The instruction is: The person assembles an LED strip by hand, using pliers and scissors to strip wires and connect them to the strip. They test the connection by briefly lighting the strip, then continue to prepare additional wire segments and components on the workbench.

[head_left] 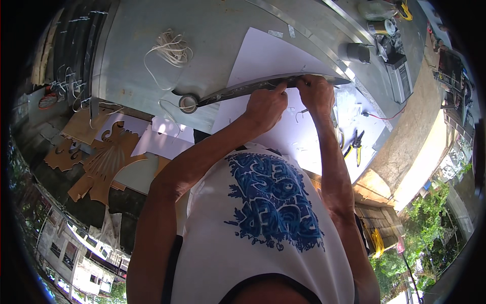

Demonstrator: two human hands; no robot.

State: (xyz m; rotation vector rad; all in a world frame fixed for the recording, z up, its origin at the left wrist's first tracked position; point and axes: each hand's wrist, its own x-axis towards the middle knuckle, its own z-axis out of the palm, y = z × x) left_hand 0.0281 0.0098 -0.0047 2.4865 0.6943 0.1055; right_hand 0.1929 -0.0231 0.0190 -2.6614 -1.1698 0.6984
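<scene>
A long, curved dark strip (230, 92) with a pale inner edge lies across the table, narrowing toward both ends. My left hand (267, 107) is closed at the strip's near edge, with finger and thumb pressed against it. Just to its right, my right hand (317, 95) is also closed on the strip, its fingertips curled and partly hidden. At the strip's left end sits a roll of tape (181, 105). Beneath the strip and my hands is a large white sheet (253, 55) with small dark scraps on it.
A bundle of white cord (173, 49) rests at far left on the grey table (131, 71). Yellow-and-black pliers (358, 149) lie near my right forearm. Further right stand a dark cylinder (358, 52), a grey box (399, 78) and a can (380, 28). Brown cut-out panels (112, 154) sit lower left.
</scene>
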